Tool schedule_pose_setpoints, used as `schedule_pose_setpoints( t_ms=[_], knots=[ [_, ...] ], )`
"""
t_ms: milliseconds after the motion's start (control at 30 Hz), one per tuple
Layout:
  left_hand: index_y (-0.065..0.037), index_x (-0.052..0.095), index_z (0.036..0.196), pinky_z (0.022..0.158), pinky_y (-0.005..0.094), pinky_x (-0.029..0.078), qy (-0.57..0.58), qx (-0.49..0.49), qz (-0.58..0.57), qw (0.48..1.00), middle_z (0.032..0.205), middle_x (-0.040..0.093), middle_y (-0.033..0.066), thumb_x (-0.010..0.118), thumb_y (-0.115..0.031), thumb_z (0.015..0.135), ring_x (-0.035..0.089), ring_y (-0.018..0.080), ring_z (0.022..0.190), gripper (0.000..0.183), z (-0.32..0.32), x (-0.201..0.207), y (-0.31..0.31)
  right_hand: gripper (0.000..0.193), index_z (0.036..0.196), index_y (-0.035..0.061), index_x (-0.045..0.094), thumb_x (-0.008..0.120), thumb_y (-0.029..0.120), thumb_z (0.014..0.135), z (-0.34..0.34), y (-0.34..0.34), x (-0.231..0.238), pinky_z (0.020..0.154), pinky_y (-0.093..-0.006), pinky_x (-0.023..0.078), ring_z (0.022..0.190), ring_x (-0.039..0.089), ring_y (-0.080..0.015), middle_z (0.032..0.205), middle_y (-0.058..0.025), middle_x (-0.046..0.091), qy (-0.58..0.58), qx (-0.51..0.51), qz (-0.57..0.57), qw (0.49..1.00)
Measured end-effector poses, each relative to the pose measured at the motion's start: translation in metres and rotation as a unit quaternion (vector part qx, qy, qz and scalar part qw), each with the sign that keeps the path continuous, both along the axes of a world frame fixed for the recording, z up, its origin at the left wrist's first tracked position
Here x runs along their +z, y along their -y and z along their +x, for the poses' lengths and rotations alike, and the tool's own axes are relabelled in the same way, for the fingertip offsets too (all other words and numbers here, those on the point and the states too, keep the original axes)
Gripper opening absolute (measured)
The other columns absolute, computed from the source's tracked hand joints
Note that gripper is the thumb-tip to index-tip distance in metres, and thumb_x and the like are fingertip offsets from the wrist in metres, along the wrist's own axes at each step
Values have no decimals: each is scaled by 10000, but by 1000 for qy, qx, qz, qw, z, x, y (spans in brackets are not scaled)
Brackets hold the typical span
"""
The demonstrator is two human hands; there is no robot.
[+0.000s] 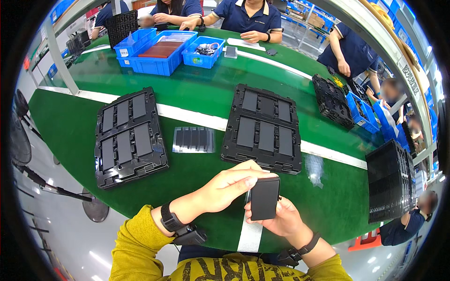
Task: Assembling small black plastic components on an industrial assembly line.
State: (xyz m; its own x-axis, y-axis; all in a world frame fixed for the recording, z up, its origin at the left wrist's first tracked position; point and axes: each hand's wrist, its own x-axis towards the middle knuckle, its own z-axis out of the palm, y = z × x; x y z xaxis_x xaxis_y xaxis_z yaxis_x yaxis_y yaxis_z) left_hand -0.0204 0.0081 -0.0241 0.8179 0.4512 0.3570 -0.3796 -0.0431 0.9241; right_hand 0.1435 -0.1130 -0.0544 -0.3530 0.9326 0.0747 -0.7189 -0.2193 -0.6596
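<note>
A flat black phone-sized screen panel is held upright near the table's front edge, its dark face toward me. My right hand grips its lower right side, thumb on the right edge and fingers behind. My left hand is closed at the upper left corner, thumb against the edge and the other fingers stretched together along the top. Just beyond stands a black tray with several dark grey panels in its slots. A similar loaded tray lies farther left. Between them is a clear sheet with black strips.
Crumpled clear film lies right of the near tray. Stacked black trays stand at the right edge. Blue bins sit across the green table, where co-workers sit. A metal frame post rises at the left.
</note>
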Motion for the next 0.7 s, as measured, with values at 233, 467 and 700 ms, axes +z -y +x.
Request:
schedule_pose_setpoints(
  t_ms=[233, 467, 700],
  knots=[
    [25, 450, 1243, 903, 324, 333, 24, -14, -5, 1000, 989, 489, 95, 370, -317, 935, 449, 194, 980, 467, 10, -5, 3, 447, 1256, -32, 373, 422, 266, 925, 7, 3, 1, 945, -466, 396, 1116, 483, -335, 1222, -255, 447, -10, -26, 4, 1000],
    [-119, 541, 1166, 910, 394, 304, -250, 120, 436, 856, 1109, 457, 124, 621, -271, 781, 407, 292, 1076, 422, -1, -32, 9, 440, 1238, -21, 386, 443, 274, 916, 24, 4, 0, 944, -461, 397, 1110, 493, -307, 1215, -217, 468, -38, -77, 40, 996],
    [-140, 529, 1195, 929, 438, 267, -302, 147, 484, 808, 1118, 414, 167, 654, -384, 728, 348, 321, 1117, 542, 4, -38, 20, 412, 1215, -39, 429, 462, 236, 910, 41, 7, 4, 962, -439, 374, 1092, 511, -288, 1196, -206, 493, 104, -148, 29, 983]
  ],
)
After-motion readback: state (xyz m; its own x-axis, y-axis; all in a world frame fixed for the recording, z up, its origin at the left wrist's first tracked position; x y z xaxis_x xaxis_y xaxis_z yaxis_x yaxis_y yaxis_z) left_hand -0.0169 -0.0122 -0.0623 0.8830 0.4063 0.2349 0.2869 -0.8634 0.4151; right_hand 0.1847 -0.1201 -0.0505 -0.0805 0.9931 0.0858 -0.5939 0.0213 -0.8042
